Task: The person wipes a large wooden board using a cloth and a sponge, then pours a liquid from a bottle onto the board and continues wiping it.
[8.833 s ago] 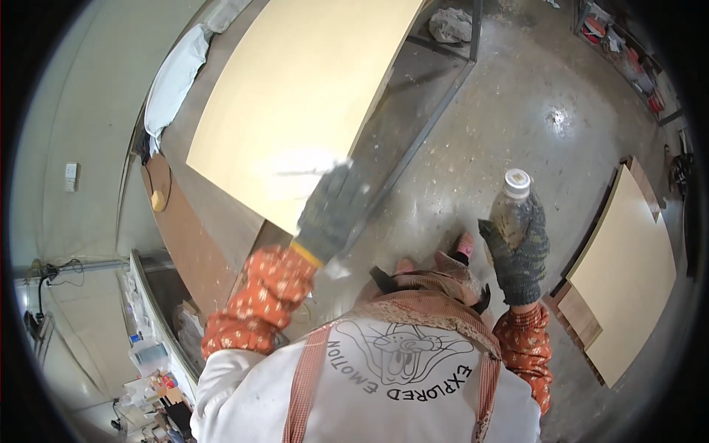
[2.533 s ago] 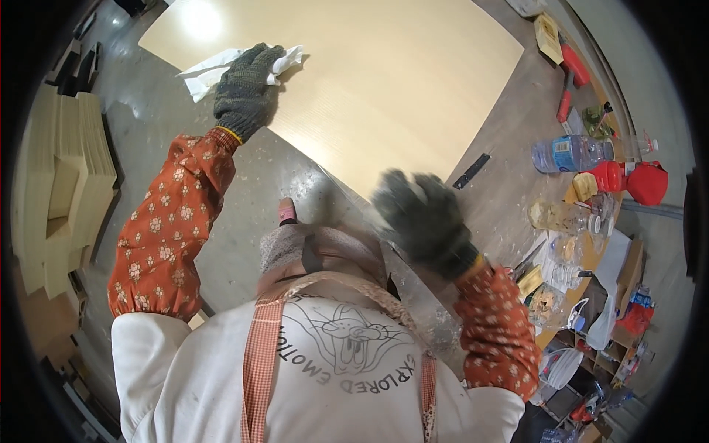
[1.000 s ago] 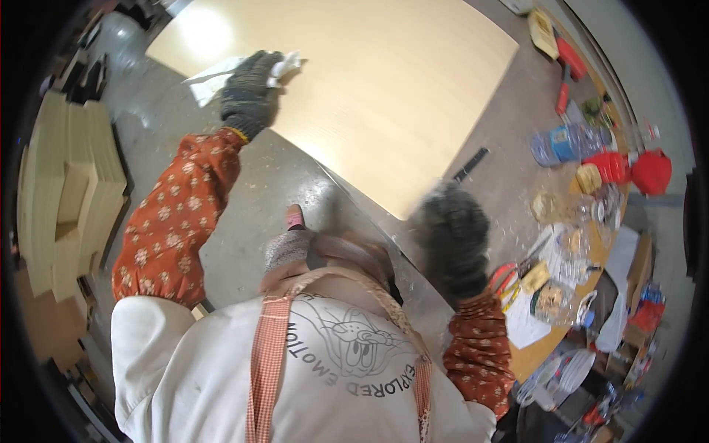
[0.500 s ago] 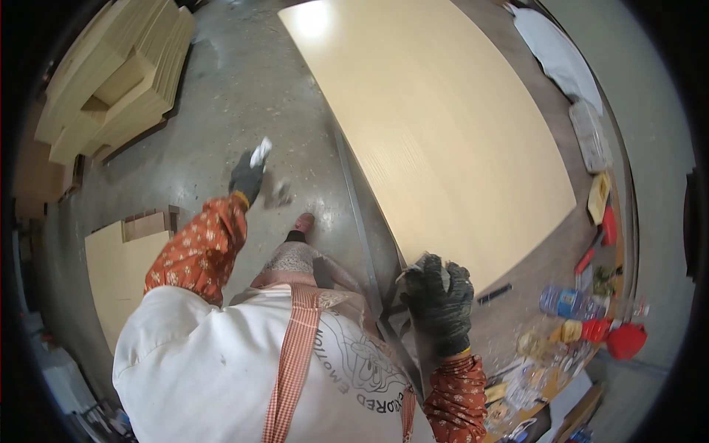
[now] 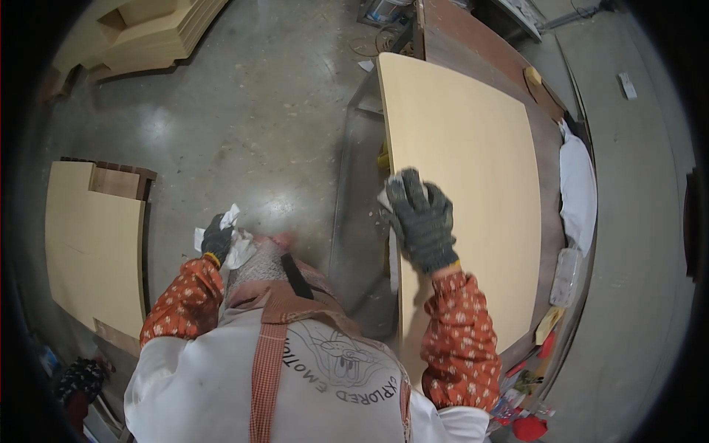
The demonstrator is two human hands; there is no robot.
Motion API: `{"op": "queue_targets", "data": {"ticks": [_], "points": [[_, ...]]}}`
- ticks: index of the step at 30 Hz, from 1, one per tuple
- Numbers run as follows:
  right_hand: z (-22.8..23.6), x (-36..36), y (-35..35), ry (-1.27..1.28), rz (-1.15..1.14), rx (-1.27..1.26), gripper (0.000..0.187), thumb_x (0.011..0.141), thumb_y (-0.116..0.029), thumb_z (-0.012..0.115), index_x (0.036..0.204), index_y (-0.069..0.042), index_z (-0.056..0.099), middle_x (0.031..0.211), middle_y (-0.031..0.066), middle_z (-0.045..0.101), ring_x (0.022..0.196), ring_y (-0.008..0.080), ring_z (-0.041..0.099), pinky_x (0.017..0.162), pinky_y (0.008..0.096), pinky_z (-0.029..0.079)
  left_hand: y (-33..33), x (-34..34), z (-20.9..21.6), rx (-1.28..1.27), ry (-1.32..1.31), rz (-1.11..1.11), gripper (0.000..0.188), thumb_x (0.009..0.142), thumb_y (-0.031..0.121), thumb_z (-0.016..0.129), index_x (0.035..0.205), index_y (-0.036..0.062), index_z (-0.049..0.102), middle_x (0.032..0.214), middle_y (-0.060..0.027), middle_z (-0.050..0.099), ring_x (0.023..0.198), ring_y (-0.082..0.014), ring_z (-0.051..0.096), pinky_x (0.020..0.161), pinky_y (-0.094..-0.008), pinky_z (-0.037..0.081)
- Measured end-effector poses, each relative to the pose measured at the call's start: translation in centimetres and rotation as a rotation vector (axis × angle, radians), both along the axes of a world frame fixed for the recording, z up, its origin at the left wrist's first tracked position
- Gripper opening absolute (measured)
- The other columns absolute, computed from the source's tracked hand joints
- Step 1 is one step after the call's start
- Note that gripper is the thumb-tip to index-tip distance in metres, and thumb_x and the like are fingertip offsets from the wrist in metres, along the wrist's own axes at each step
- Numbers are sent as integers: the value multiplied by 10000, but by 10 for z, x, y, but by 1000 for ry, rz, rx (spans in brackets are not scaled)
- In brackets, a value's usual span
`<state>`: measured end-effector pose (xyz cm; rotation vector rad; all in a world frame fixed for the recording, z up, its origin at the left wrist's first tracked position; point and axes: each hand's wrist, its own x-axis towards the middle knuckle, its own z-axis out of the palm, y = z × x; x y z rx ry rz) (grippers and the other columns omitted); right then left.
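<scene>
A pale wood-coloured panel (image 5: pixel 473 162) lies on the worktable to my right. My right hand (image 5: pixel 422 221), in a dark knit glove, presses at the panel's left edge. Its fingers close over a small whitish pad (image 5: pixel 385 198), mostly hidden; whether that is folded cloth or something stiffer I cannot make out. Low on my left, beside my leg, my left hand (image 5: pixel 216 240) wears the same kind of glove. It grips a crumpled white cloth or paper wipe (image 5: pixel 241 249), whose loose ends stick out above and beside the fingers.
Another pale panel (image 5: pixel 96 236) rests on a low stack at left. More stacked boards (image 5: pixel 159 33) stand at the far left. Along the table's right side are a white cloth bundle (image 5: pixel 577 181), a clear plastic-wrapped pack (image 5: pixel 566 277) and red-handled tools (image 5: pixel 545 344). A bucket (image 5: pixel 385 10) stands far ahead.
My right hand has moved forward along the panel's left edge with the pad. My left hand has drawn back beside my leg, still holding the white wipe. The whole view has shifted.
</scene>
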<state>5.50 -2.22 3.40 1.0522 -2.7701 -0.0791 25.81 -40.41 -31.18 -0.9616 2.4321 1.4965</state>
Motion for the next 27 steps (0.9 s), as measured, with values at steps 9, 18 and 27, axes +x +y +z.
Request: {"op": "queue_targets", "data": {"ticks": [9,18,27], "points": [[3,-87,-21,86,42,-56,368,802,-263,651,1142,-143,582,1262,99,529,883,323,578,709,432,502,9,14,27,86,-40,73,333,885,54,533,1216,71,558,1040,-57,640,932,-165,585,845,-289,460],[30,47,14,30,-281,13,472,787,-325,667,1205,-129,571,1255,134,544,983,328,558,813,426,482,38,-39,96,102,-101,-49,352,847,146,564,1192,78,580,1053,-97,660,970,-201,613,855,-315,464],[30,53,3,-94,-378,234,535,807,-263,681,1289,-82,537,1396,195,447,1017,358,548,835,472,478,110,-90,159,207,91,-518,281,935,281,506,1098,86,625,946,-129,690,867,-269,666,798,-346,508]]}}
